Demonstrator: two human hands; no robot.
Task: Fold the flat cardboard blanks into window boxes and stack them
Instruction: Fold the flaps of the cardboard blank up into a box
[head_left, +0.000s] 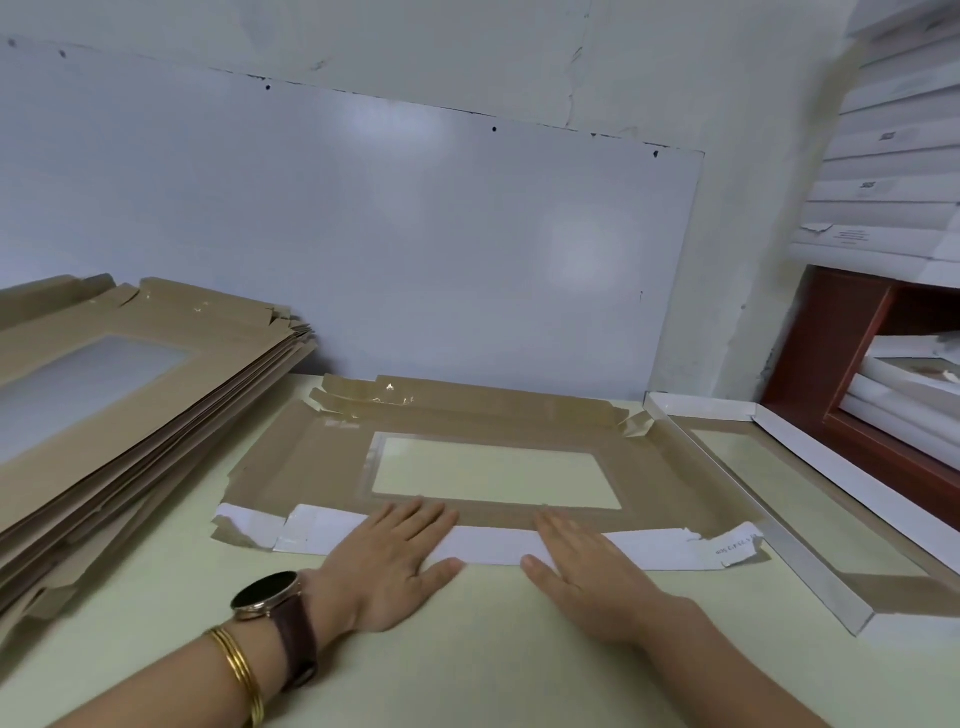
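A brown cardboard blank (670, 483) with a clear rectangular window (493, 473) lies flat on the pale green table (467, 649). Its near flap (498, 545) is folded over and shows its white underside. My left hand (395, 561) presses flat on the left part of that flap, fingers straight. My right hand (582, 566) presses flat on the flap just to the right, fingers straight too. A folded window box (779, 525) with white walls sits at the right of the blank. A pile of flat blanks (130, 405) lies at the left.
A white board (363, 234) leans against the wall behind the table. At the far right a red-brown shelf (841, 353) holds white boxes, and more white boxes (893, 171) are stacked above it.
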